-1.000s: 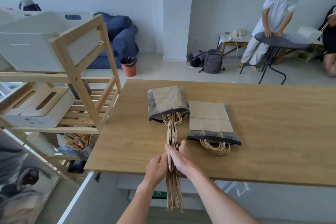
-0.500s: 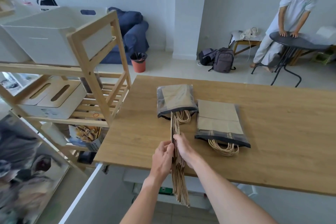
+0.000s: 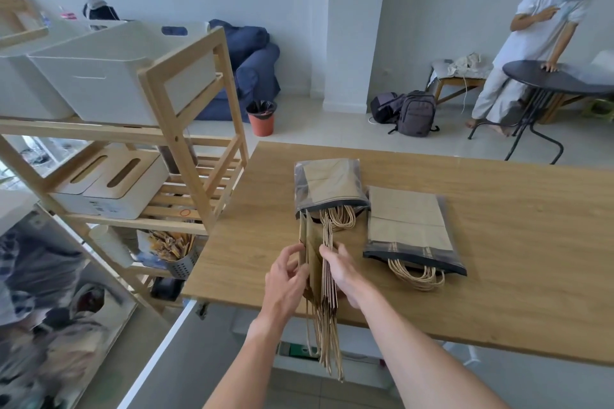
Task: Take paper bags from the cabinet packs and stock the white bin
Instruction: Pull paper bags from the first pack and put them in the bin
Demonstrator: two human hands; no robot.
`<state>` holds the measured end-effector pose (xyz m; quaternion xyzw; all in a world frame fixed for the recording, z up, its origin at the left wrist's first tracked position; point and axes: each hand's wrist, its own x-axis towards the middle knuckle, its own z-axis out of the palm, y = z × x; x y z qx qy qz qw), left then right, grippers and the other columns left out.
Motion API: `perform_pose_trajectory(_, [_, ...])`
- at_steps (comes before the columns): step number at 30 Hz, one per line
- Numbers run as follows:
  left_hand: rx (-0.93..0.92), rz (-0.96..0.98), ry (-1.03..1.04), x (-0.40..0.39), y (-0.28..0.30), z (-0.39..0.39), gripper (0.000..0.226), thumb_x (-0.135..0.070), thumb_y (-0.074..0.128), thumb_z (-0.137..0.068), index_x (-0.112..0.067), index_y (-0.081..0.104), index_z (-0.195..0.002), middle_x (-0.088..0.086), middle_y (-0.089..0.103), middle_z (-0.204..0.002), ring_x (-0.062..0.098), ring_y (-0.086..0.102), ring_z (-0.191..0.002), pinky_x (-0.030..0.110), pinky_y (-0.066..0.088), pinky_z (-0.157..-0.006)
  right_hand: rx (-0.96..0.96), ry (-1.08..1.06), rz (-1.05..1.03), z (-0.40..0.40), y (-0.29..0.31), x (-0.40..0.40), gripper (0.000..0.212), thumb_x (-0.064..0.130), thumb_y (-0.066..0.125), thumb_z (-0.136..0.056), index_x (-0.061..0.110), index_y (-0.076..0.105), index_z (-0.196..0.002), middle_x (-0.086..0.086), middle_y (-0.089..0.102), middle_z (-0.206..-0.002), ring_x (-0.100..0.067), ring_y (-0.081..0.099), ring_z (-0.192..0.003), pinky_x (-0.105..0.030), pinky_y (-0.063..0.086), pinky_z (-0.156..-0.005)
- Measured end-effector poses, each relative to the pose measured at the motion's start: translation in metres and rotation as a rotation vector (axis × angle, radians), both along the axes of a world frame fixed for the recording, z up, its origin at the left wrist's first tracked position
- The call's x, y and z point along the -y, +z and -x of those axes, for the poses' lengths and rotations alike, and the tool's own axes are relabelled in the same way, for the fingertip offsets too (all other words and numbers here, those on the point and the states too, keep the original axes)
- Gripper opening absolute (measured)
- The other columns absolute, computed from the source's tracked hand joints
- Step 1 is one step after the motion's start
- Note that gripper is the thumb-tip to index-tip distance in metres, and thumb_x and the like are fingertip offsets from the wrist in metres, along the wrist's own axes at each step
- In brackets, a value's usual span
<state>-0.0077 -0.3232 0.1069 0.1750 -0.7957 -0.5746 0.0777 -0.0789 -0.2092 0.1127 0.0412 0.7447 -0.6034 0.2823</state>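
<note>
Two clear plastic packs of brown paper bags lie on the wooden table (image 3: 498,276). The left pack (image 3: 327,184) is open at its near end, and a bundle of flat paper bags (image 3: 314,252) stands on edge partly out of it, its rope handles hanging past the table's front edge. My left hand (image 3: 285,279) grips the bundle's left side and my right hand (image 3: 342,271) presses its right side. The right pack (image 3: 410,229) lies flat with handles sticking out. A white bin (image 3: 109,73) sits on the top shelf of the wooden rack at left.
The wooden rack (image 3: 186,149) stands close to the table's left edge, with a white lidded box (image 3: 109,183) on its middle shelf. Another person (image 3: 531,53) leans on a round black table (image 3: 558,81) at back right. Backpacks (image 3: 415,113) and an orange bucket (image 3: 262,118) sit on the floor.
The view has shifted right and closer to the rack. My hands slid up the bundle toward the pack, and the leftmost bags have spread apart from the rest.
</note>
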Motion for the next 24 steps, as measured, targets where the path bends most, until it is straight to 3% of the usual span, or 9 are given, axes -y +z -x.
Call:
perform_pose_trajectory(3, [-0.023,-0.075,-0.051,-0.004,0.000,0.004,0.042,-0.027,0.074,-0.084,-0.025,0.059,-0.123,0.001,0.070,-0.109,-0.007,0.067,-0.087,0.016,0.057,-0.075,-0.001,-0.040,0.023,-0.005,-0.004,-0.001,0.073,0.050,0.053,-0.096,0.015,0.024,-0.152,-0.011,0.036,-0.155,-0.029,0.040,-0.137,-0.045,0.030,-0.112])
perform_pose_trajectory(5, [-0.015,-0.099,-0.049,-0.005,-0.001,0.006,0.055,-0.043,0.081,-0.074,-0.027,0.058,-0.122,0.002,0.072,-0.110,0.002,0.071,-0.089,0.028,0.060,-0.078,-0.030,-0.082,0.036,-0.005,-0.006,-0.003,0.070,0.052,0.056,-0.091,0.017,0.033,-0.147,-0.010,0.044,-0.149,-0.027,0.046,-0.130,-0.046,0.035,-0.111])
perform_pose_trajectory(7, [0.001,-0.092,-0.015,-0.004,-0.001,0.005,0.056,-0.053,0.076,-0.075,-0.028,0.058,-0.123,-0.001,0.071,-0.112,0.010,0.070,-0.098,0.027,0.059,-0.078,-0.060,-0.069,0.015,-0.001,-0.006,-0.009,0.067,0.049,0.052,-0.095,0.018,0.031,-0.150,-0.006,0.038,-0.154,-0.027,0.040,-0.137,-0.044,0.030,-0.114])
perform_pose_trajectory(11, [0.045,0.038,0.095,0.001,-0.006,0.002,0.050,-0.056,0.061,-0.086,-0.023,0.056,-0.123,0.003,0.061,-0.126,0.016,0.053,-0.116,0.030,0.045,-0.090,-0.024,-0.069,0.055,0.005,-0.006,-0.018,0.071,0.043,0.051,-0.099,0.014,0.019,-0.155,-0.007,0.025,-0.160,-0.026,0.029,-0.144,-0.043,0.023,-0.115])
perform_pose_trajectory(14, [0.078,0.114,-0.018,-0.007,-0.003,0.002,0.063,-0.052,0.070,-0.082,-0.018,0.049,-0.130,0.003,0.055,-0.133,0.011,0.045,-0.118,0.030,0.037,-0.101,0.008,-0.086,0.092,0.004,-0.006,-0.019,0.070,0.043,0.053,-0.098,0.016,0.022,-0.155,-0.009,0.027,-0.160,-0.028,0.031,-0.143,-0.045,0.025,-0.115])
perform_pose_trajectory(17, [0.039,0.151,-0.095,-0.016,0.005,0.003,0.052,-0.041,0.071,-0.085,-0.021,0.049,-0.128,0.006,0.057,-0.130,0.015,0.050,-0.120,0.029,0.040,-0.099,0.046,-0.108,0.150,0.005,-0.009,-0.022,0.074,0.044,0.056,-0.096,0.016,0.021,-0.155,-0.009,0.028,-0.159,-0.028,0.032,-0.143,-0.044,0.025,-0.114])
perform_pose_trajectory(20, [0.015,0.143,-0.151,-0.015,0.015,0.007,0.036,-0.013,0.058,-0.092,-0.018,0.046,-0.126,0.006,0.062,-0.119,0.010,0.068,-0.081,0.029,0.058,-0.071,0.065,-0.109,0.149,0.006,-0.009,-0.029,0.083,0.047,0.056,-0.096,0.017,0.010,-0.158,-0.009,0.018,-0.163,-0.028,0.025,-0.146,-0.044,0.021,-0.116])
perform_pose_trajectory(22, [0.014,0.174,-0.164,-0.010,0.013,0.011,0.045,0.004,0.046,-0.090,-0.017,0.045,-0.130,0.001,0.065,-0.101,0.006,0.064,-0.055,0.026,0.059,-0.056,0.062,-0.118,0.143,0.007,-0.010,-0.034,0.084,0.047,0.056,-0.096,0.016,0.008,-0.158,-0.008,0.015,-0.164,-0.028,0.023,-0.147,-0.044,0.019,-0.117])
perform_pose_trajectory(24, [0.018,0.288,-0.171,-0.005,0.008,0.012,0.051,0.011,0.038,-0.087,-0.013,0.053,-0.130,0.007,0.068,-0.092,-0.003,0.053,-0.048,0.015,0.051,-0.053,0.055,-0.120,0.128,0.006,-0.010,-0.036,0.087,0.049,0.057,-0.095,0.016,0.006,-0.158,-0.008,0.013,-0.164,-0.028,0.021,-0.148,-0.046,0.018,-0.118])
